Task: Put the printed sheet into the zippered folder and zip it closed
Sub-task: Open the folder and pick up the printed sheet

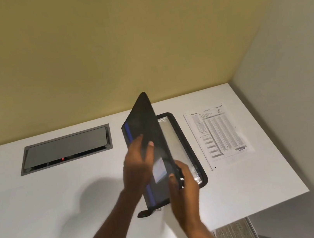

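1 zippered folder (144, 133); 1 printed sheet (218, 133); 2 hands (136, 162); 1 table (43, 207).

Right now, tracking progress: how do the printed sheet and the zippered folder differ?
The printed sheet lies flat and untouched on the white desk; the zippered folder has its cover lifted, gripped by both hands. The sheet is white, the folder black with a blue stripe. Both sit on the desk, side by side.

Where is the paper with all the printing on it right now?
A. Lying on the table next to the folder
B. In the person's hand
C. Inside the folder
A: the printed sheet lies flat on the white table, right of the half-open folder that both hands hold.
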{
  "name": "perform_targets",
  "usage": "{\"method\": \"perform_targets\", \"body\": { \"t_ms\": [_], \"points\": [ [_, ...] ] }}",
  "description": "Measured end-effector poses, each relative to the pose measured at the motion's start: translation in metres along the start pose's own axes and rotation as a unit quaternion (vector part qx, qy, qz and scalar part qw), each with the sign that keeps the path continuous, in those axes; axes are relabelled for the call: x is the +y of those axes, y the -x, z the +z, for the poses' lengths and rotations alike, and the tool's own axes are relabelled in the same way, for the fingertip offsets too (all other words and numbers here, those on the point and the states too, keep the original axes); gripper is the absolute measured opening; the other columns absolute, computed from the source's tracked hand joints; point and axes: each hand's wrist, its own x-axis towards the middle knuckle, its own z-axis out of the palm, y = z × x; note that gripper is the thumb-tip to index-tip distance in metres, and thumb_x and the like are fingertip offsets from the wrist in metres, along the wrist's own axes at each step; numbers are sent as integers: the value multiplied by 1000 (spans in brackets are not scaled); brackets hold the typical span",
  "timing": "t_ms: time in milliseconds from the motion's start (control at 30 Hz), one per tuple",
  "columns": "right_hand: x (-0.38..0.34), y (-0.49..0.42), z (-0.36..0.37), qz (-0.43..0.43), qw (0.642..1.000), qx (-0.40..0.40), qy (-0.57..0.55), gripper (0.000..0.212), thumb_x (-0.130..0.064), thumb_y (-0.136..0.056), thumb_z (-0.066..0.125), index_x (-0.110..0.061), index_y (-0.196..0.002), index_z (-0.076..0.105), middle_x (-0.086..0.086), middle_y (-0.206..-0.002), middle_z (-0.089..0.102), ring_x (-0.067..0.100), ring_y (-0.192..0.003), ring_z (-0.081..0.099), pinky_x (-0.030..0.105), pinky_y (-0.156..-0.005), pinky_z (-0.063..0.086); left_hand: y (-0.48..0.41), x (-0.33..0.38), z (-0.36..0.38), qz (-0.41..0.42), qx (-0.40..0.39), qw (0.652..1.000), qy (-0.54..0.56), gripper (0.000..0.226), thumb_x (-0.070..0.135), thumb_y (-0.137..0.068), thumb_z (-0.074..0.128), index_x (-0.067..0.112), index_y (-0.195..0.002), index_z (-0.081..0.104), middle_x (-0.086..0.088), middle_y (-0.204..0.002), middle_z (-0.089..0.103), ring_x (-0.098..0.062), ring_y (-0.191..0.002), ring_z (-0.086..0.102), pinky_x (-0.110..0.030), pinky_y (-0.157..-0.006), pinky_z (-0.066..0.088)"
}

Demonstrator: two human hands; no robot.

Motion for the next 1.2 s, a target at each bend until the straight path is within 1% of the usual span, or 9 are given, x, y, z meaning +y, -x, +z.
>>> {"method": "perform_targets", "body": {
  "t_ms": [133, 233, 300, 367, 467, 600, 700, 1000, 1200],
  "points": [
    [-19, 25, 26, -106, 994, -19, 23, 30, -13, -101, 62, -29, -126, 56, -30, -121, 57, -9, -112, 61, 9, -88, 53, -36, 26, -48, -134, -48, 990, 3, 77, 76, -87, 54, 26, -146, 51, -3, -143, 60, -31, -119, 65, -53, -94, 59],
    [-17, 37, 33, -66, 990, -121, -12, 30, -38, -110, 42, -37, -137, 55, -29, -130, 58, 8, -122, 61, 36, -84, 63, -42, 28, -71, -174, -62, 982, 38, 60, 48, -93, 69, 19, -143, 55, 0, -129, 65, -20, -91, 72, -42, -58, 65],
    [-10, 32, 33, -71, 984, -160, -3, 37, -48, -110, 33, -41, -139, 55, -25, -131, 60, 5, -123, 60, 32, -87, 62, -42, 25, -84, -159, -39, 985, 53, 36, 27, -94, 71, 14, -127, 66, -4, -114, 71, -20, -80, 75, -41, -53, 64],
    [2, 21, 29, -101, 982, -153, 50, 34, -44, -109, 39, -37, -137, 58, -17, -132, 63, -5, -123, 57, 14, -92, 54, -41, 21, -97, -123, -11, 992, 24, 17, 15, -94, 68, 13, -110, 72, -8, -103, 73, -24, -76, 75, -40, -55, 65],
    [42, -3, 24, -83, 956, -156, 233, 43, -32, -106, 51, -24, -148, 49, -1, -151, 53, 9, -139, 47, 26, -114, 43, -37, 10, -115, -111, 6, 993, -25, 7, 12, -95, 66, 14, -98, 72, -11, -90, 73, -30, -77, 73, -46, -63, 66],
    [96, -30, 4, -6, 820, -305, 484, 58, -31, -106, 45, -26, -160, 24, 13, -168, 18, 30, -150, 27, 39, -117, 38, -30, -22, -146, -142, 43, 986, -71, 9, 11, -97, 63, 10, -92, 71, -15, -85, 70, -36, -80, 69, -52, -70, 61],
    [115, -37, -3, -28, 748, -334, 573, 65, -19, -101, 51, -23, -159, 22, 18, -166, 17, 34, -147, 28, 40, -107, 45, -23, -54, -169, -166, 103, 975, -106, 19, 7, -95, 66, 8, -114, 70, -14, -103, 71, -36, -94, 68, -46, -81, 56],
    [127, -30, 3, -50, 699, -334, 631, 98, -1, -89, 65, -19, -163, 5, 23, -167, 9, 37, -152, 22, 39, -111, 43, -9, -146, -168, -250, 150, 942, -168, 15, 12, -98, 66, 3, -108, 74, -23, -111, 74, -45, -101, 68, -58, -100, 53],
    [129, -29, 4, -43, 695, -340, 632, 97, 1, -91, 62, -20, -163, 1, 21, -168, 6, 36, -154, 18, 37, -112, 44, -2, -186, -154, -267, 37, 931, -247, 57, 11, -79, 88, -1, -130, 66, -26, -132, 66, -49, -120, 60, -60, -107, 46]
  ]
}}
